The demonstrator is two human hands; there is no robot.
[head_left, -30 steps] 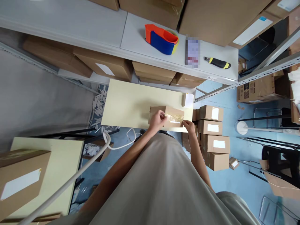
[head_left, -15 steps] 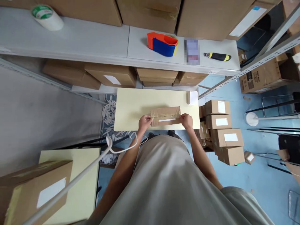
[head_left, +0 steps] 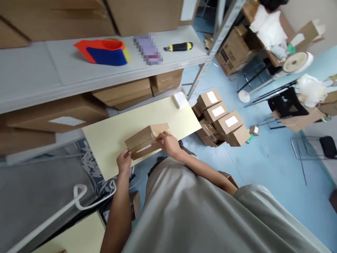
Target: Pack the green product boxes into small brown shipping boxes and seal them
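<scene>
A small brown cardboard box [head_left: 143, 140] sealed with clear tape lies on a pale yellow table [head_left: 116, 135]. My left hand [head_left: 124, 161] grips the box's left end with curled fingers. My right hand [head_left: 168, 142] is closed over the box's right end, fingers pressing on the taped edge. A narrow white label strip shows on the box's near face.
A grey shelf [head_left: 52, 79] behind the table carries a red and blue tape dispenser [head_left: 104, 52] and a black and yellow utility knife [head_left: 178, 46]. Several labelled boxes [head_left: 221, 117] are stacked on the blue floor at right. A small white-topped box [head_left: 179, 100] sits at the table's far corner.
The view has swung to the right and tilted. Both hands stay at the box's ends, and the box now sits turned at an angle on the table.
</scene>
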